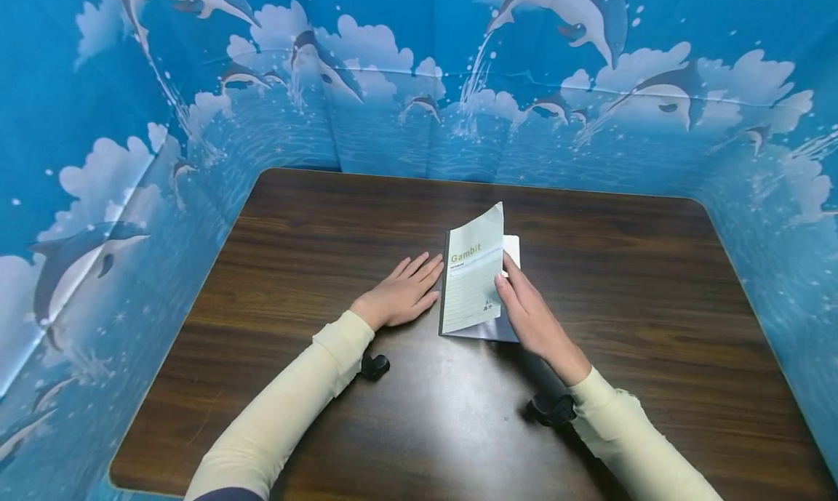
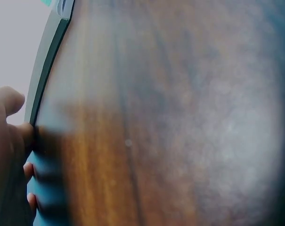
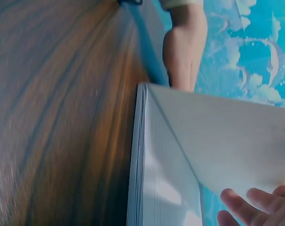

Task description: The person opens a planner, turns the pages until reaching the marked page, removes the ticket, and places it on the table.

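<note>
Your notebook (image 1: 473, 283) lies near the middle of the wooden table (image 1: 314, 225), spine to the left, and your right hand (image 1: 533, 315) has its fingers tucked under the front cover, holding it lifted and half open so the lined pages (image 3: 168, 188) beneath show. Your left hand (image 1: 402, 294) lies flat with straight fingers on the table just left of the spine, fingertips at its edge, which I judge steadies the notebook so it cannot slide while the cover swings
</note>
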### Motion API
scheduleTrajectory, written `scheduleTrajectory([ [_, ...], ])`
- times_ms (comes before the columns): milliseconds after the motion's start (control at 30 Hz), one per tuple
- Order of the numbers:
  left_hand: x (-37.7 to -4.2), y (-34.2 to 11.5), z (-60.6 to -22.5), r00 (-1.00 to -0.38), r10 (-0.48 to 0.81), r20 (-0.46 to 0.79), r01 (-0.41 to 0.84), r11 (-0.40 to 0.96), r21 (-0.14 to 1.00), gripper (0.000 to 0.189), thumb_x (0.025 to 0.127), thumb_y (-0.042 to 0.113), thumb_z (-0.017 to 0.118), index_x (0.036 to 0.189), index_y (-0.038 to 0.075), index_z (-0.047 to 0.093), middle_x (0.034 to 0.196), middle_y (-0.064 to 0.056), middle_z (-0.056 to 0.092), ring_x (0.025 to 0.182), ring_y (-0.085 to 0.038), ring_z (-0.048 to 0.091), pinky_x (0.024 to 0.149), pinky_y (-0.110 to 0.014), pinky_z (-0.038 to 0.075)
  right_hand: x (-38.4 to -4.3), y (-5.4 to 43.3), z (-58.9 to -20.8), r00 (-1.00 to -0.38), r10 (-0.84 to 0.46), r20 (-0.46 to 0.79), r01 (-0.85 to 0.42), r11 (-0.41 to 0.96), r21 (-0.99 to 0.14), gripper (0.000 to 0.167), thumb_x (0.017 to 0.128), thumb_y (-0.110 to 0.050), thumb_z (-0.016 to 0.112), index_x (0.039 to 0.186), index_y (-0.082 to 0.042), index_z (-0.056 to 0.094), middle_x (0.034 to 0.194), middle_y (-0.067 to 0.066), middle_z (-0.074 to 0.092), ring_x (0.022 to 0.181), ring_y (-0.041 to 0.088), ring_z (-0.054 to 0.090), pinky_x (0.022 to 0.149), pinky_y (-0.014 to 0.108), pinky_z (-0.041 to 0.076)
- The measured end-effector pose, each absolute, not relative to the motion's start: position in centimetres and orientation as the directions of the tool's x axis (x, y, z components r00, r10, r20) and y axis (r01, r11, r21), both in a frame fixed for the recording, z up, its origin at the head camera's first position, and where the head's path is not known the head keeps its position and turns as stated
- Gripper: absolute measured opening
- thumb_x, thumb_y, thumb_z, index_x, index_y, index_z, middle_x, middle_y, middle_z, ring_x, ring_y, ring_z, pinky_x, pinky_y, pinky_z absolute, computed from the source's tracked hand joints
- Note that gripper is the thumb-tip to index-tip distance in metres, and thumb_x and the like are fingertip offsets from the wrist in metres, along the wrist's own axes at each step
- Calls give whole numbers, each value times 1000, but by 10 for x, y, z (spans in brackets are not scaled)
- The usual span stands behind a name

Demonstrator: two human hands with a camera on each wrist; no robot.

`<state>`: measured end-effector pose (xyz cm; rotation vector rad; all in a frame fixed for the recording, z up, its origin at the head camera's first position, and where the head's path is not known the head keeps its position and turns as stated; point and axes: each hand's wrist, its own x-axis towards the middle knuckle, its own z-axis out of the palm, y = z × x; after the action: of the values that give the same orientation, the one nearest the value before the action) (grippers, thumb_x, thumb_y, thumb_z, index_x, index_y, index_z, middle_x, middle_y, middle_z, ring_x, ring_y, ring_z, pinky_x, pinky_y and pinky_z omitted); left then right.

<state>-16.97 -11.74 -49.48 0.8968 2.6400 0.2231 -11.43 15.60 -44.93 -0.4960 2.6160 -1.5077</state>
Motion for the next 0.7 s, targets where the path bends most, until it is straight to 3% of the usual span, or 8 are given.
scheduleTrajectory([
  [133,-172,-119,-495,-738,624,-256,567,779,266,62,115,41,24,169,17,7,178,0,2,166,-24,-1,135,-48,6,-110,146,-448,-910,-387,149,-311,399,-863,60,115,-26,32,169,-13,10,173,13,24,146,37,47,120,58,38],
  [267,-176,-125,-494,-738,637,-224,572,766,294,60,114,41,30,169,20,14,178,0,9,165,-24,6,135,-48,10,-108,139,-450,-874,-447,192,-379,379,-844,62,114,-22,34,169,-14,5,175,10,18,157,32,34,127,39,30],
  [367,-177,-132,-493,-741,634,-222,570,769,290,59,114,43,32,168,25,17,177,0,10,165,-25,7,135,-48,11,-107,133,-450,-851,-484,202,-415,384,-825,64,114,-21,33,169,-13,2,177,9,12,162,29,20,131,36,21],
  [500,-176,-141,-493,-757,615,-223,548,782,296,58,114,44,33,168,29,20,178,-1,9,166,-26,6,134,-49,10,-108,126,-450,-828,-524,200,-436,377,-817,66,114,-20,34,169,-13,-1,177,13,11,162,33,22,129,57,24],
  [700,-174,-160,-494,-804,564,-188,488,807,334,57,114,43,36,167,28,24,177,-5,11,165,-28,6,134,-51,10,-105,115,-451,-823,-554,124,-418,442,-794,71,113,-28,39,169,-16,-3,178,5,2,163,28,17,130,55,21],
])
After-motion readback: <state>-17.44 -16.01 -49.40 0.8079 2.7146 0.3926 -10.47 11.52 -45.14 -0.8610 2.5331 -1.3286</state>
